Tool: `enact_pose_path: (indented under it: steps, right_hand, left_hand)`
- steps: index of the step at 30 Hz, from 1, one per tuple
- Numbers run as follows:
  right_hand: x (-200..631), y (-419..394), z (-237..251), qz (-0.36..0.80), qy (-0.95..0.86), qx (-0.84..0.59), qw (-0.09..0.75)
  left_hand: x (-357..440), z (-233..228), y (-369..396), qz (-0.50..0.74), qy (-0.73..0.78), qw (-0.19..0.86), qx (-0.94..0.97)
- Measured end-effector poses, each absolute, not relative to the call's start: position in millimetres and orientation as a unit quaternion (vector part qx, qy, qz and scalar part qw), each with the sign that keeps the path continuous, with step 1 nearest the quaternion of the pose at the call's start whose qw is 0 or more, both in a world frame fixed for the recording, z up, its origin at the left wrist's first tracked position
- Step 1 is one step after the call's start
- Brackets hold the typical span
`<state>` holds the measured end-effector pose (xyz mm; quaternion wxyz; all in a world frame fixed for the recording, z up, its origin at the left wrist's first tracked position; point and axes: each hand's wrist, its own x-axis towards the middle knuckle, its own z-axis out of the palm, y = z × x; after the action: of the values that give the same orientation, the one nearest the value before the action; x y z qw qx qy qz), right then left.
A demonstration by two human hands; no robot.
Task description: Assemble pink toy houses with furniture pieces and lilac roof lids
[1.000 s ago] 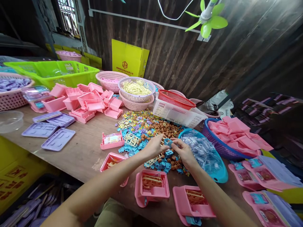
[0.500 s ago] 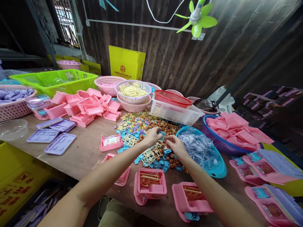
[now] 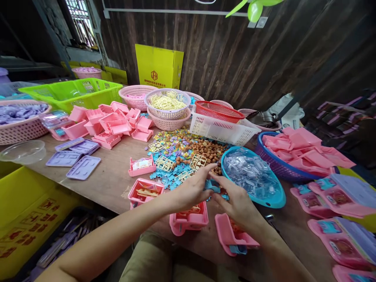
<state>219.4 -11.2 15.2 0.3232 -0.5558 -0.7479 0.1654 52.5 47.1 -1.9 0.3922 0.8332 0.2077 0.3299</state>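
A dark, streaked wall [image 3: 220, 62] runs behind a brown tabletop [image 3: 114, 172] crowded with plastic parts. At the back left stands a bright green crate [image 3: 73, 102], with a yellow carton [image 3: 155, 64] upright near the wall. A translucent white crate [image 3: 211, 130] bears a red basket [image 3: 219, 111]. On the right, a blue-rimmed basket [image 3: 268, 162] is heaped with pink panels [image 3: 305, 150]; just beside it, a turquoise basin [image 3: 280, 194] holds clear plastic pieces [image 3: 249, 172]. A lilac basket [image 3: 169, 113] of pale yellow frames sits on top of a pink one.

The person's left hand [image 3: 192, 190] and right hand [image 3: 236, 197] meet above the near edge of the loose parts, between the basin and the row of boxes. Their thumbs and fingers are drawn in close around a small blue piece [image 3: 213, 186], holding it between the two hands; the fingers hide part of its shape.

Below the arms, three pink boxes [image 3: 188, 221] stand along the near edge of the table, the rightmost partly covered by the right forearm. Lilac panels [image 3: 84, 167] lie flat to the left. Beyond the hands, cream frames [image 3: 198, 161] lie among brown pieces [image 3: 202, 148] and small blue parts [image 3: 172, 174].
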Motion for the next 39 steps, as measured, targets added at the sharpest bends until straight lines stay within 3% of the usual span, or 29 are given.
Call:
enact_pose_path:
  steps: [5,8,11,18,23,30,39]
  right_hand:
    - [211,-41,-13,0.232,-0.634,-0.61,0.415]
    - [205,-56,-29,0.321,-0.562,-0.612,0.454]
    - [195,-66,-36,0.332,-0.551,-0.606,0.468]
    - [175,-73,-45,0.357,-0.51,-0.574,0.531]
    - [160,-71,-61,0.256,-0.532,-0.634,0.5]
    - [145,-61,-81,0.025,-0.62,-0.647,0.443]
    - [138,-51,-93,-0.127,-0.655,-0.633,0.393]
  left_hand:
    - [13,-32,13,0.36,0.301,0.396,0.789]
    - [-9,-61,-5,0.294,0.317,0.371,0.822]
    - [-15,-85,-12,0.253,0.318,0.381,0.83]
    - [17,-96,-2,0.364,0.389,0.417,0.736]
    - [38,-90,-6,0.411,0.452,0.469,0.638]
    - [38,-91,-5,0.41,0.45,0.5,0.616]
    - [28,-97,1,0.382,0.398,0.544,0.632]
